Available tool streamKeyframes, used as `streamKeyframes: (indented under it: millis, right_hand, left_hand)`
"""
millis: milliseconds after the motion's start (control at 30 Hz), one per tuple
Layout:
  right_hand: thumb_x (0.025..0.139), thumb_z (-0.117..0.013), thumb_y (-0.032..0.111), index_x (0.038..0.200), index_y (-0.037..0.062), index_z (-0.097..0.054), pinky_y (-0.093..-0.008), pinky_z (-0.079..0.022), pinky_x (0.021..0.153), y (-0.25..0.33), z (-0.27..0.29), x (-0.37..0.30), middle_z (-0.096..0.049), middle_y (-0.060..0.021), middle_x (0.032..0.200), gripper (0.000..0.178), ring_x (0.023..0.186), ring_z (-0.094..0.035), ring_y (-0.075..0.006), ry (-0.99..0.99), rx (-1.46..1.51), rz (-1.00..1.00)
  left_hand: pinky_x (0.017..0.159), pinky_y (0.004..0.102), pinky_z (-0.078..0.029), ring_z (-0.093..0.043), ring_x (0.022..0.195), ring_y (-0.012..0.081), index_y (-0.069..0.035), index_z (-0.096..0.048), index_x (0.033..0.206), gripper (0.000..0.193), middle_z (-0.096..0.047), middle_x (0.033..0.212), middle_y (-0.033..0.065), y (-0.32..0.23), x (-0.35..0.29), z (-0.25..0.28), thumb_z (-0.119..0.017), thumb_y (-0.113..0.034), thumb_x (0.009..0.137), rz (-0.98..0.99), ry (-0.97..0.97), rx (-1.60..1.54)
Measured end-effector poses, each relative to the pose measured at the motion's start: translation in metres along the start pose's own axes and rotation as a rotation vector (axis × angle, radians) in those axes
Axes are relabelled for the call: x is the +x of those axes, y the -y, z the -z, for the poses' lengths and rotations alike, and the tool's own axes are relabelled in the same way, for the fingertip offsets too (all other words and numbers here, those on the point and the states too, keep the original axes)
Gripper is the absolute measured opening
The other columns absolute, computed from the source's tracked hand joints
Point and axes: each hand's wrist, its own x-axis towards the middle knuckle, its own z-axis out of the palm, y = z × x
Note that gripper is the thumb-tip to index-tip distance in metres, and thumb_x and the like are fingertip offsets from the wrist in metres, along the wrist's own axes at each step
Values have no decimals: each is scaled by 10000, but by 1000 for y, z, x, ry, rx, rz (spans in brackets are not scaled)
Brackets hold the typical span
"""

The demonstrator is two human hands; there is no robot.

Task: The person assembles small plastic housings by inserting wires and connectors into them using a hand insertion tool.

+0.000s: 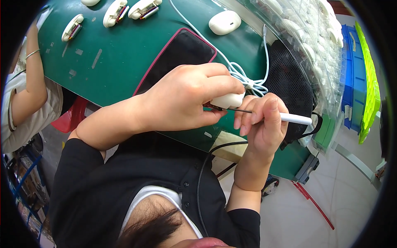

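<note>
White case (228,100), head view: up in my left hand (188,91), to the right of the phone (175,56) and nearer my chest than it.
Weight and feel: I judge the shell light and stiff, probably hard plastic, and smooth enough to slip if my pinch slackens.
Open edge: dark parts (214,107) show on the case's near side; I take them to be fragile, so the outer shell is the better place to hold.
Left fingers: closed on the case, forefinger over the top, thumb beneath; how hard they press I cannot tell.
Left arm: elbow out wide, forearm crossing on my side of the phone, back of the hand upward.
Right fingers: my right hand (266,124), right of the phone, is narrowed around a pen-like tool (295,119); its thin dark shaft points left to the open edge. Whether the tip touches, I cannot tell.
Right arm: forearm raised, palm turned toward me, fingers curled.
Cable: a pale coil (248,82) lies right of the phone, just beside my fingertips.
Open cases: three (73,28) sit beyond the phone and to its left.
</note>
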Motion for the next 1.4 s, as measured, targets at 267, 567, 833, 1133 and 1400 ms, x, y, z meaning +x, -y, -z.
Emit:
streamKeyframes:
  millis: [267,567,833,1133,1400]
  right_hand:
    - [1002,-445,214,658,3,-511,-308,-467,484,-2,2,1,-556,-122,569,409,461,-529,-185,4,13,4]
    - [1015,-432,259,731,5,-523,-323,-484,525,-6,-2,0,-569,-122,585,392,523,-557,-207,-12,9,210]
    - [1020,-416,287,740,15,-531,-317,-487,530,-5,-1,-2,-557,-105,555,408,523,-549,-202,0,-32,243]
    - [1011,-440,293,726,13,-536,-313,-493,546,-2,-5,-2,-569,-105,571,412,543,-560,-208,10,-66,238]
    - [1007,-452,296,732,14,-546,-316,-495,557,-3,-8,-3,-577,-103,578,405,556,-571,-211,-1,-100,227]
  left_hand:
    - [623,301,-528,-641,766,238,-24,-642,1035,457,-623,902,114,-1,0,1,-767,24,598,10,6,-9]
    - [606,276,-523,-643,763,201,-20,-642,1034,432,-637,874,94,1,2,1,-773,-10,622,26,-105,7]
    - [640,260,-523,-651,782,177,-6,-643,1043,423,-648,888,96,1,1,4,-779,-47,645,90,-93,-32]
    - [712,254,-529,-659,826,145,12,-642,1060,423,-663,921,97,-2,2,6,-781,-45,663,232,-54,-180]
    - [718,248,-530,-659,834,137,15,-639,1064,424,-665,927,95,-3,2,8,-784,-53,672,232,-19,-156]
